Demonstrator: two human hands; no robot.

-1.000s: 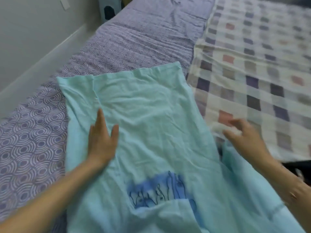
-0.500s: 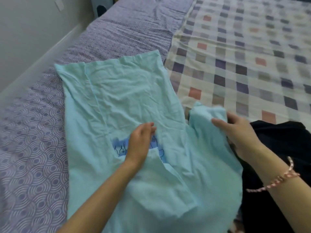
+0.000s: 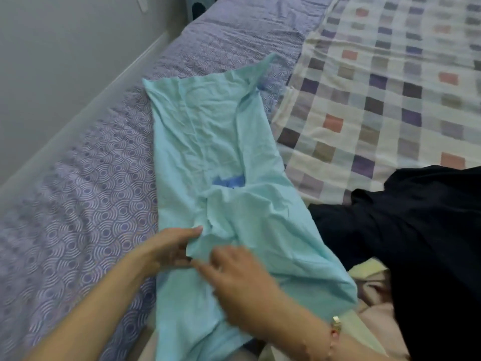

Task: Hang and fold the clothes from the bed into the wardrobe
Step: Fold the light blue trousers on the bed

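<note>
A light teal shirt with a blue print lies lengthwise on the bed, its right side folded in over the middle. My left hand pinches a folded edge of the shirt near its lower middle. My right hand rests on the cloth just right of it, fingers blurred and touching the same fold; whether it grips the cloth is unclear. A dark navy garment lies to the right of the shirt.
The bed has a purple swirl-pattern sheet on the left and a checked blanket on the right. A grey wall runs along the left. Pale pink and cream cloth lies under the dark garment.
The right sleeve side has been folded in over the shirt's middle. Both hands have come together at the lower fold; the right hand moved left from the shirt's edge.
</note>
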